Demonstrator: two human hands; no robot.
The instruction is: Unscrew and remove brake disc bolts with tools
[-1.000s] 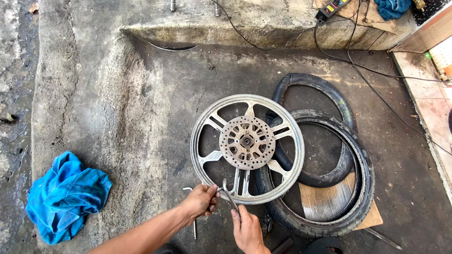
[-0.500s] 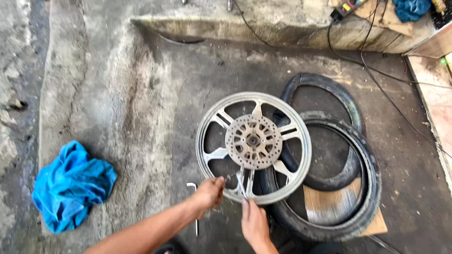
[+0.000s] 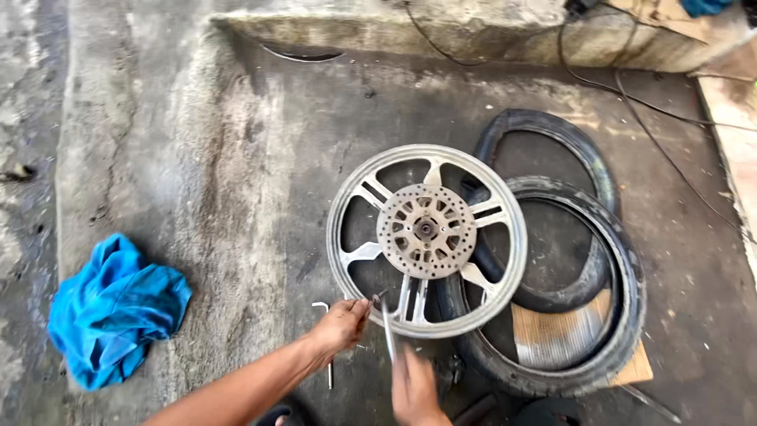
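At the six o'clock rim of the silver wheel (image 3: 426, 241) lying flat on concrete, the left hand (image 3: 341, 324) pinches the rim while the blurred right hand (image 3: 413, 386) seemingly grips a thin metal tool (image 3: 388, 331).

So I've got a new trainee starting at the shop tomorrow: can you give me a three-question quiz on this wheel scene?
1. True or false: the brake disc sits at the centre of the silver alloy wheel.
2. What lies on the concrete to the left of the wheel?
A. a red bucket
B. a blue cloth
C. a helmet
3. Which hand holds the thin metal tool at the wheel's near rim?

Key
1. True.
2. B.
3. The right hand grips the tool, while the left hand rests at the rim beside it. Two black tyres lie to the right, under the wheel's edge.
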